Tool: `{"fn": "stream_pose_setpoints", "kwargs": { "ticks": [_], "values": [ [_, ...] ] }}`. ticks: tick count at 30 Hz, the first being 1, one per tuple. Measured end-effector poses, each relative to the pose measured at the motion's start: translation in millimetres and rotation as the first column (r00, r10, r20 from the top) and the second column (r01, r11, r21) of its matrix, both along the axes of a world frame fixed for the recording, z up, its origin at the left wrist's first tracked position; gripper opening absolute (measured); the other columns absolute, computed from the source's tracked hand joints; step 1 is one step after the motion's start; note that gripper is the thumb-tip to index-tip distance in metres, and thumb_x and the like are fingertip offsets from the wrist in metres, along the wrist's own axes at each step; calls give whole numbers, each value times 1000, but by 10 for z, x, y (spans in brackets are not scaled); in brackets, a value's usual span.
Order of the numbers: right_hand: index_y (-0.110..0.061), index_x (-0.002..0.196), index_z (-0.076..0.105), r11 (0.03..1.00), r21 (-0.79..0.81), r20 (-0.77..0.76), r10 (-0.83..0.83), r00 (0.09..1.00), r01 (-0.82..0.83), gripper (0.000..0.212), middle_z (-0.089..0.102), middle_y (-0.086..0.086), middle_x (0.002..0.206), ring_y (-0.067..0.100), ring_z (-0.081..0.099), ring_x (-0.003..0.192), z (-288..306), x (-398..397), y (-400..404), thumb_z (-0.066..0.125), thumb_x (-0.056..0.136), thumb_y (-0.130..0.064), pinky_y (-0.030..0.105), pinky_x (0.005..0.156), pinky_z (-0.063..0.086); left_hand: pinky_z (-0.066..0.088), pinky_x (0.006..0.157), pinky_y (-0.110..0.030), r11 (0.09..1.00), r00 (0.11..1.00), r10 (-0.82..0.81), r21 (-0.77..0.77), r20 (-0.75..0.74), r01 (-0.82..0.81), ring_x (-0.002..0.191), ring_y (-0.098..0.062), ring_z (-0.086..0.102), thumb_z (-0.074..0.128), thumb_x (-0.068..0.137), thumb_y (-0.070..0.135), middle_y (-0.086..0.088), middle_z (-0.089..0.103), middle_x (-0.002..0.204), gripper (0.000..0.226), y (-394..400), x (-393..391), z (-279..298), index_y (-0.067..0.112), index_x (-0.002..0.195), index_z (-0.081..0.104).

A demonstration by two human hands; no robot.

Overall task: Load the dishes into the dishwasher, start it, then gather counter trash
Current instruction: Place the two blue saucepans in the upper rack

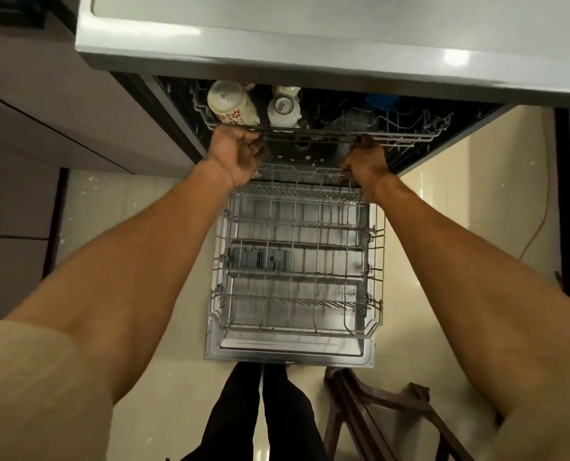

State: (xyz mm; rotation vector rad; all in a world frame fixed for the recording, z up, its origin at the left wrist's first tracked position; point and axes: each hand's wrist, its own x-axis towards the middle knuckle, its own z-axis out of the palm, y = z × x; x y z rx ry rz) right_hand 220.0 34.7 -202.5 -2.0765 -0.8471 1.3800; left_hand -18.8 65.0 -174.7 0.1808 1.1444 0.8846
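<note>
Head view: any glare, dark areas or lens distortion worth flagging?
Head view: glare spots on the counter edge; the upper rack sits in deep shadow, with the left hand and right hand dim on its front bar; the lower rack is well lit; wide-angle stretch enlarges the forearms near the frame edges.

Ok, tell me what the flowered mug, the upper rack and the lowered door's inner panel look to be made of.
Flowered mug: apparently glazed ceramic, glossy white with red floral print and a stamp on its base.
Upper rack, gripped by left hand and right hand: thin wire, seemingly coated light grey, matte.
Door's inner panel: looks like stainless steel, with a bright, reflective pressed rim.
</note>
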Motion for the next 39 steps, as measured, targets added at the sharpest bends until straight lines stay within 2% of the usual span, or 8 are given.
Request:
{"fn": "stream_pose_setpoints", "kwargs": {
  "ticks": [8, 12, 15, 20, 24, 29, 35, 39],
  "values": [
    [-18, 137, 46, 965, -62, 197, 261, 945, -254, 42, 52, -3, 86, 13, 50, 66, 235, 77, -92, 45, 97, -3, 15, 46, 38, 53, 77, -26, 1000, 1000, -16, -5, -24, 16, 80, -17, 63, 38, 89, -10, -6, 63, 86, 29, 106, -1, -26, 11, 94, 56],
    [-21, 151, 39, 951, -59, 274, 307, 911, -303, 55, 58, 11, 138, 24, 61, 103, 484, -3, -204, 52, 98, -21, 24, 78, 47, 50, 63, -20, 989, 977, -134, 44, -164, 143, 71, -11, 58, 42, 88, -7, -5, 60, 90, 30, 8, -63, 13, 8, 111, 54],
    [-19, 155, 32, 920, -52, 331, 384, 862, -390, 56, 51, 13, 147, 31, 61, 118, 667, -108, -394, 48, 101, -16, 41, 102, 49, 51, 58, -18, 971, 938, -200, 69, -283, 228, 68, -8, 62, 45, 89, -5, -5, 63, 96, 28, -30, -133, 109, 8, 109, 59],
    [-16, 156, 29, 885, -78, 383, 451, 806, -459, 58, 44, 16, 153, 32, 58, 122, 688, -206, -456, 47, 101, -16, 47, 107, 46, 46, 71, -22, 965, 919, -248, 0, -306, 261, 68, -8, 59, 46, 90, 1, 3, 63, 74, 17, -15, -214, 233, 15, 86, 55],
    [-22, 163, 8, 848, -109, 419, 512, 750, -519, 70, 2, 2, 171, 27, 18, 154, 530, -180, -376, 46, 104, -30, 46, 125, 22, 43, 66, -20, 962, 907, -262, -8, -331, 275, 68, -9, 54, 48, 90, 3, 3, 60, 75, 14, -1, -150, 219, 15, 87, 55],
    [-24, 162, -4, 759, -198, 536, 614, 580, -620, 75, -13, 1, 168, 20, -10, 156, 263, -161, -354, 37, 103, -43, 46, 127, 4, 45, 54, -20, 915, 813, -353, 9, -463, 403, 73, -13, 56, 51, 89, 2, -4, 62, 93, 13, 34, -103, 135, 14, 83, 55],
    [-21, 160, -14, 818, -172, 534, 546, 645, -549, 99, -20, 0, 168, 20, -7, 156, 140, -209, -405, 61, 95, -30, 54, 124, 17, 45, 79, -31, 894, 762, -374, 13, -529, 448, 99, -24, 55, 63, 65, 12, -10, 61, 109, 19, 105, -118, 70, 14, 82, 56],
    [-21, 161, -14, 813, -144, 524, 546, 653, -564, 102, -20, -1, 168, 19, -9, 156, 96, -214, -343, 63, 95, -31, 53, 125, 15, 45, 58, -20, 902, 782, -357, 29, -511, 430, 82, -16, 56, 55, 84, -1, -7, 60, 98, 14, 189, -105, 105, 12, 84, 55]
  ]
}}
